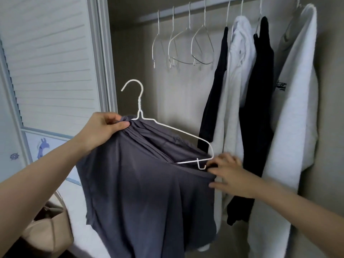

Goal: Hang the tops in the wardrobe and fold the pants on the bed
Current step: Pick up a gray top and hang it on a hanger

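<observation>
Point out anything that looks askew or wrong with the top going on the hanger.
The grey top sits lopsided on the white hanger: fabric is bunched at the neck under the left hand, while the hanger's right shoulder is bare wire near the right hand. It is not on the rail yet.
</observation>
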`<act>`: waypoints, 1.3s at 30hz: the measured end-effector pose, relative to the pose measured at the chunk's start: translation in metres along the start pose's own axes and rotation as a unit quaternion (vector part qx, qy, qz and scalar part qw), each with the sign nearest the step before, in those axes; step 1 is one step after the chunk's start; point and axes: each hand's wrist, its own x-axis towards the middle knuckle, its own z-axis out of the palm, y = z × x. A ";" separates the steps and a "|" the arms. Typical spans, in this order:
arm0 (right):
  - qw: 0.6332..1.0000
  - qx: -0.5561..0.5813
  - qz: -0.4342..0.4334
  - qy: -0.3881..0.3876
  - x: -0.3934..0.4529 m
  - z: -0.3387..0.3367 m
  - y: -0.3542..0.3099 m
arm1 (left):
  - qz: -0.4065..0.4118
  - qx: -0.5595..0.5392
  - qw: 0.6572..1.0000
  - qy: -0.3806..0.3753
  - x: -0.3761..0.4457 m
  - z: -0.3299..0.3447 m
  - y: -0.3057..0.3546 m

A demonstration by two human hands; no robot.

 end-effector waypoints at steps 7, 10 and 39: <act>0.985 -0.047 -0.010 0.167 0.007 -0.028 0.015 | 0.004 0.097 0.994 -0.054 -0.010 0.003 -0.019; 0.978 0.089 0.006 0.188 0.019 -0.041 0.001 | 0.030 0.086 0.993 -0.072 -0.015 0.021 -0.004; 0.899 0.424 0.111 -0.029 0.040 -0.113 0.002 | -0.006 -0.167 0.985 -0.042 -0.025 0.035 0.006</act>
